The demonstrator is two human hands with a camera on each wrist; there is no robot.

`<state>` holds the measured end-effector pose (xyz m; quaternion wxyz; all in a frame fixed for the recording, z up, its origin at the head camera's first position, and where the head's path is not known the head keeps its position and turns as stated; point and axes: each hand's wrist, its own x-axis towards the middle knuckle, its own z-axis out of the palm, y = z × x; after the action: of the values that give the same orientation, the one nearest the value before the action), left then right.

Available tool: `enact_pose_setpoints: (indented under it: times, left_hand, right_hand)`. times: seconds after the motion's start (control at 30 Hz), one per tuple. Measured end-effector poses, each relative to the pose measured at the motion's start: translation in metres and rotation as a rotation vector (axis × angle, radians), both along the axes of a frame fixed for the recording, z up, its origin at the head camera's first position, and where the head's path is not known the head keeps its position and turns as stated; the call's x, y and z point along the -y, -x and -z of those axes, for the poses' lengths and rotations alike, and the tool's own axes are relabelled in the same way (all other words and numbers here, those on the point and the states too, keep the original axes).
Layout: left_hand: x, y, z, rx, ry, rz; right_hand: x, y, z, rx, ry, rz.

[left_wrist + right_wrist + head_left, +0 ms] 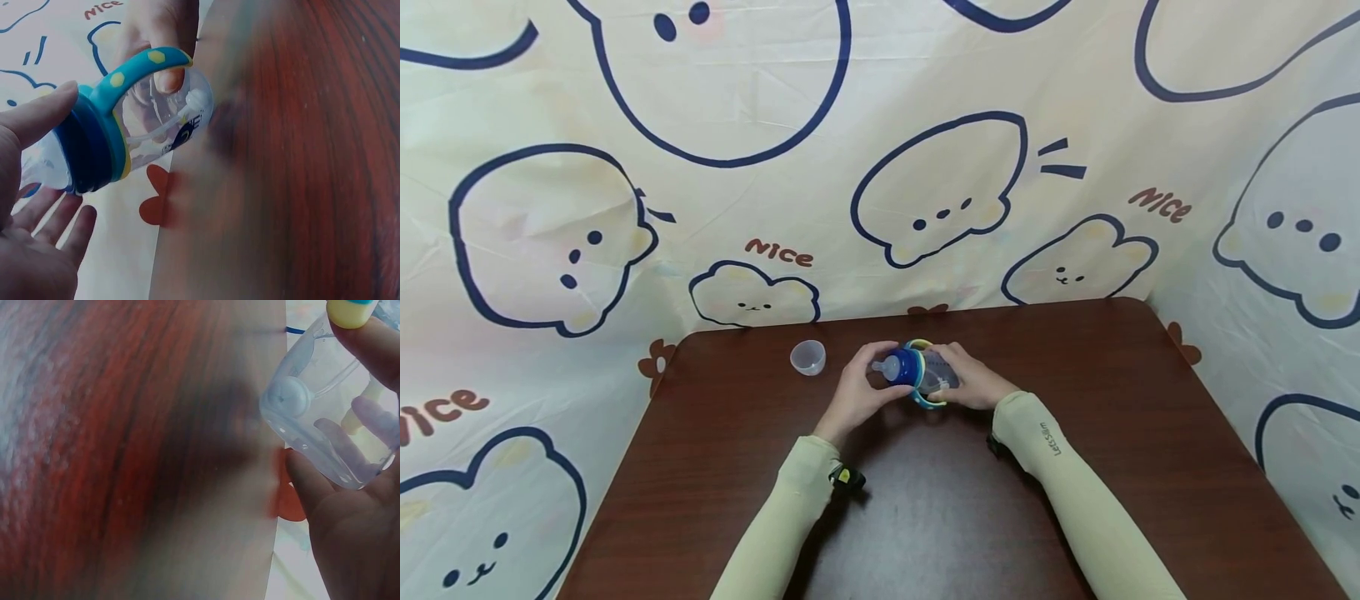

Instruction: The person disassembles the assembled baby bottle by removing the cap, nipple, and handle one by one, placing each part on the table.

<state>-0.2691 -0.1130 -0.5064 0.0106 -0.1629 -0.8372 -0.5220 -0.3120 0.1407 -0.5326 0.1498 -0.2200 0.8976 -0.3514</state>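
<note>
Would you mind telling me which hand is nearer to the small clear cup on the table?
Left. The left hand holds the bottle's blue collar end, just right of the small clear cup; the right hand grips the bottle body, farther right.

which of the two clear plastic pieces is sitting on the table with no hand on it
The small clear cap, upright on the table left of the left hand. The bottle is held sideways by both hands.

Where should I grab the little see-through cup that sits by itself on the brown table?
Probably best by the rim of the small clear plastic cup, coming straight down from above with thumb and finger on opposite sides. It stands upright, mouth up, on the brown wooden table, clear of the left hand, so nothing blocks the way.
</note>
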Motion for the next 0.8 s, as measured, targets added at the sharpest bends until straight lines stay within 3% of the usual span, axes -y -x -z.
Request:
enact_pose_setpoints:
  times: [0.4, 0.8]
  left_hand:
    - [0.0028, 0.0016, 0.0003, -0.022, 0.031, 0.063]
    - [0.0002, 0.0017, 0.0010, -0.018, 0.033, 0.025]
  right_hand:
    - [0.0000, 0.0001, 0.0014, -0.004, 0.007, 0.003]
    - [0.0000, 0.0004, 0.0020, -0.004, 0.014, 0.000]
